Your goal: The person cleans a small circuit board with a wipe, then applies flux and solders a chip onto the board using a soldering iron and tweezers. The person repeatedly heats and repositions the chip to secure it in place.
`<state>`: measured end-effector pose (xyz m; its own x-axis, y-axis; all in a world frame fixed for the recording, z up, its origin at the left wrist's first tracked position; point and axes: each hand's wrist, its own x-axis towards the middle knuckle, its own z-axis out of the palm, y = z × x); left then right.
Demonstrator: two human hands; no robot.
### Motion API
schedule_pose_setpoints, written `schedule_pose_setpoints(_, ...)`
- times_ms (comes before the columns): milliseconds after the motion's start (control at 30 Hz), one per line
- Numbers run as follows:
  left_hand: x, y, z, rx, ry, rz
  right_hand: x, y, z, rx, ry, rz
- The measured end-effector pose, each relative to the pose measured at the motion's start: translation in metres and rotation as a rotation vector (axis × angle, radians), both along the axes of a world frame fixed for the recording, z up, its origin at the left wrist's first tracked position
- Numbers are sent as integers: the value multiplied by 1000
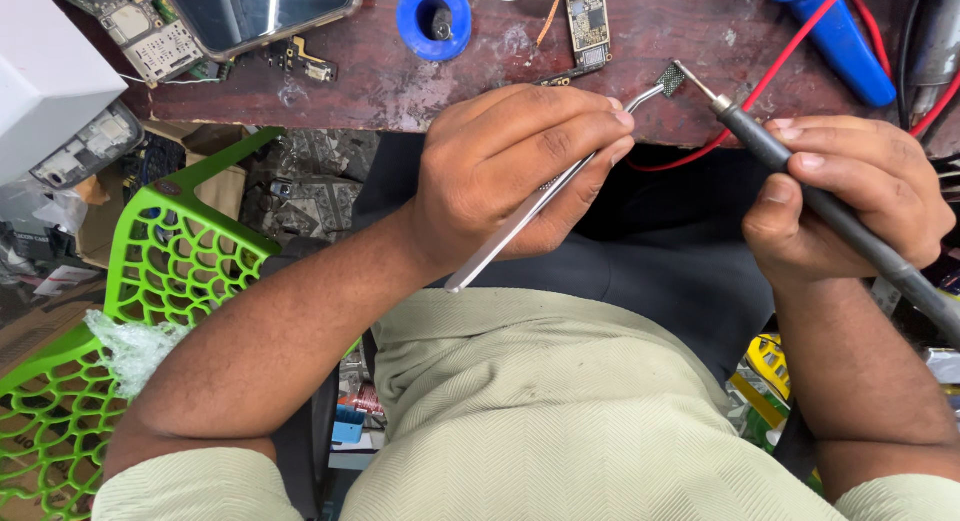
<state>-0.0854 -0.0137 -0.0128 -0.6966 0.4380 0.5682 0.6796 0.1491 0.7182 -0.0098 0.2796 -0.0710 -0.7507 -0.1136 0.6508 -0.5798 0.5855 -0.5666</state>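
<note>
The left hand [510,171] is clenching tweezers [540,196] pinching a small chip [671,78], while the right hand [850,196] is grasping a soldering iron [800,176] whose tip is touching it; steadiness seems essential.

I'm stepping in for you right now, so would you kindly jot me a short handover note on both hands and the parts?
Left hand: pinches steel tweezers, which grip a small chip above the bench edge.
Right hand: grips the soldering iron, tip right at the chip.
Nearby on the bench: circuit board, blue solder reel, phone.
Done: chip lifted and held clear.
Left: cannot tell whether any solder has flowed; chip is not placed on any board.
</note>
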Motion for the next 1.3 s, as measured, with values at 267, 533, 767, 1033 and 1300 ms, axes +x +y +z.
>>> schedule_pose_setpoints(267,0,0,0,-3,4,-5,1,2,-1,-14,2,12)
schedule_pose_setpoints(533,0,0,0,-7,11,-5,2,4,0,-4,7,9)
schedule_pose_setpoints(767,-1,0,0,-3,15,-8,2,5,0,-14,-11,4)
schedule_pose_setpoints(1033,0,0,0,-6,15,-11,6,7,-2,-17,-20,-9)
schedule_pose_setpoints(1300,0,1,-1,1,17,-21,8,9,-4,-31,-20,-9)
